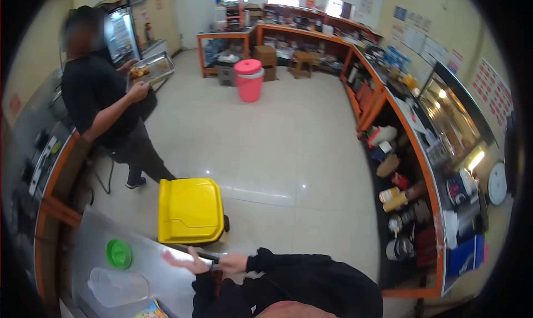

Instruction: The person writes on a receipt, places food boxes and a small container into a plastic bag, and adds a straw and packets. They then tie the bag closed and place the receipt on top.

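My left hand is over the metal table's edge, palm up, fingers spread and slightly blurred. Close beside its wrist is my right hand, its fingers curled closed; whether they hold anything I cannot tell. A thin dark strip shows between the two hands. Both arms are in black sleeves. On the metal table to the left stand a green bowl and a clear plastic pitcher. A colourful packet lies at the bottom edge of the view.
A yellow lidded bin stands just beyond the table. At left, a person holds a metal tray with food. A pink bucket sits farther back. An orange-edged counter with loaded shelves runs along the right.
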Tool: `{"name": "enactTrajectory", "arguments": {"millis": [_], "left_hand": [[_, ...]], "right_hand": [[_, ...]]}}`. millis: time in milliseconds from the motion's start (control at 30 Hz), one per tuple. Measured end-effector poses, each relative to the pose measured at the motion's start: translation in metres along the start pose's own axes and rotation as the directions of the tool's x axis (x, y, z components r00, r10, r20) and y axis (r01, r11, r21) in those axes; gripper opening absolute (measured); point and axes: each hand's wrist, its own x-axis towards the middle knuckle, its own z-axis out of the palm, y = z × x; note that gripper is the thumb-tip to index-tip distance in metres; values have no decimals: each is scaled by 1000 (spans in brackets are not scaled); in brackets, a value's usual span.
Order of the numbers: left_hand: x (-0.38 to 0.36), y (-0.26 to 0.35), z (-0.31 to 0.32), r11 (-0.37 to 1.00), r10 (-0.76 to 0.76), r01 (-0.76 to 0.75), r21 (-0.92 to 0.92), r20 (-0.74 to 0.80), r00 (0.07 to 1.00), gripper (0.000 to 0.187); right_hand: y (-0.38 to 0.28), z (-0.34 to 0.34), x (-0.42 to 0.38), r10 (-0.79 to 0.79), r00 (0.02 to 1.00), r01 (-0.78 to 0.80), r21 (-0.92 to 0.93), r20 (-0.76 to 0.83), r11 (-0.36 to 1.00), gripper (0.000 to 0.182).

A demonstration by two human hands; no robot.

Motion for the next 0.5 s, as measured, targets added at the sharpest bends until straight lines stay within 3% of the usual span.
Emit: {"name": "enactTrajectory", "arguments": {"millis": [33,67,100,167,200,233,300,367,500], "left_hand": [[2,21,14,1000,22,-20,-14,157,987,71],[0,32,30,997,75,-64,-52,240,968,70],[-3,43,46,990,130,-106,-93,317,939,70],[-15,78,76,968,158,-63,-244,391,907,71],[-22,91,86,966,180,-69,-251,455,872,73],[-32,101,94,962,186,-54,-269,493,850,73],[-56,118,112,951,200,-23,-307,558,806,74],[-87,122,129,918,153,115,-378,609,778,76],[-121,130,163,940,86,188,-286,728,680,72]], "right_hand": [[21,-21,-25,216,975,-220,-96,-56,971,15],[61,-31,-57,266,931,-289,-61,-249,955,17],[78,-52,-89,430,809,-506,-104,-401,856,21],[116,-92,-171,705,402,-848,55,-584,528,27],[134,-105,-219,810,121,-951,167,-574,261,30],[163,-100,-282,737,-83,-974,211,-671,82,34],[171,-93,-378,703,-398,-910,353,-590,-219,34],[157,-78,-441,715,-570,-813,399,-403,-424,34],[143,-62,-484,783,-613,-767,323,-110,-555,34]]}}
